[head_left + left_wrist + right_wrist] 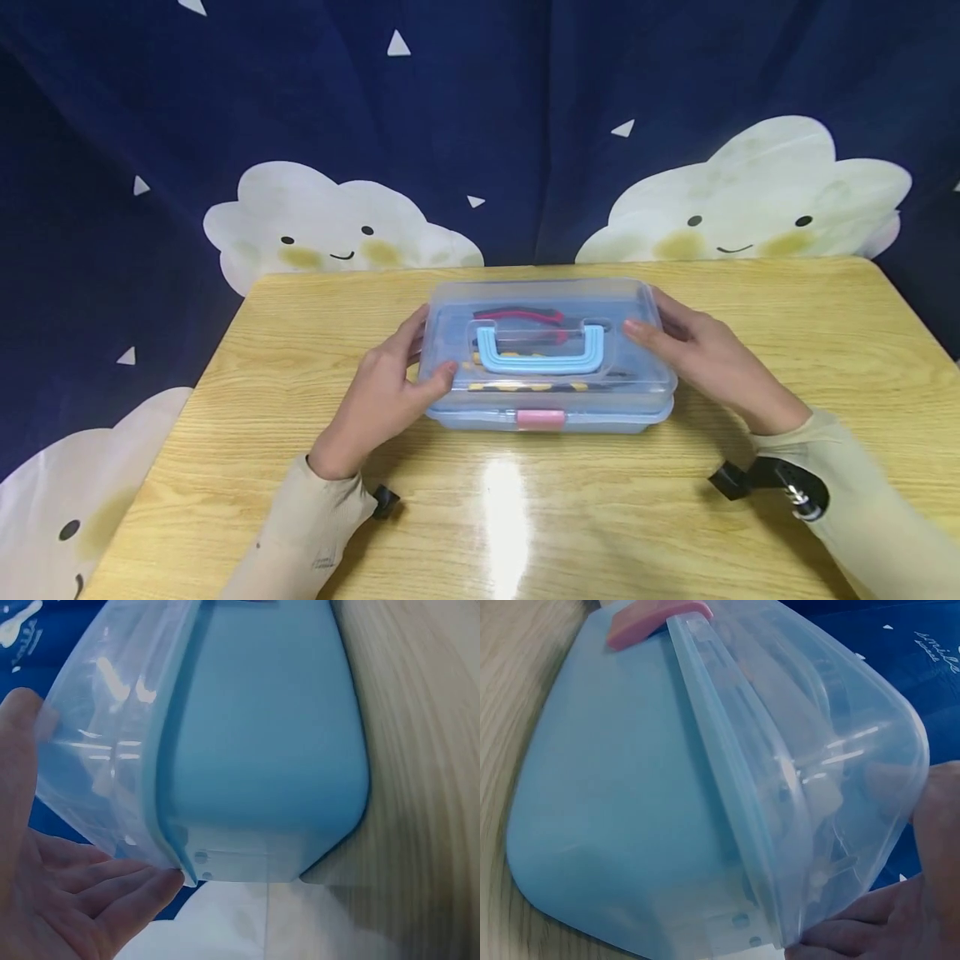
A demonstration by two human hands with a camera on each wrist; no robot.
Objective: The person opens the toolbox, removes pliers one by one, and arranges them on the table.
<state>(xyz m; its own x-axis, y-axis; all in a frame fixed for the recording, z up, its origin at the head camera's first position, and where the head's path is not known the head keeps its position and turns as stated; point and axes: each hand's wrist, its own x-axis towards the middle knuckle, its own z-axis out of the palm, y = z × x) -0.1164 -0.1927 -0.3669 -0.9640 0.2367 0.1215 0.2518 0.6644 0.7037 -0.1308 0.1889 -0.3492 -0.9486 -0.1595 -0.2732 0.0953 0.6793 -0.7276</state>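
A light-blue plastic toolbox (465, 421) with a clear lid (600, 292) sits on the table, its pink latch (540, 419) facing me. The lid is down and its blue handle (540, 364) lies flat. Through the lid show pliers with red-and-black grips (517, 315) and several yellow-and-black tools (525, 386). My left hand (390, 387) grips the left end, thumb on the lid, fingers at the lid's rim, as the left wrist view shows. At the opposite end my right hand (708, 354) holds the lid the same way; its fingers are partly hidden behind the box.
The wooden table (262, 400) reaches back to a dark blue curtain (525, 125) printed with white clouds and triangles. Each wrist carries a small black camera mount, the left one (386, 502) and the right one (731, 481).
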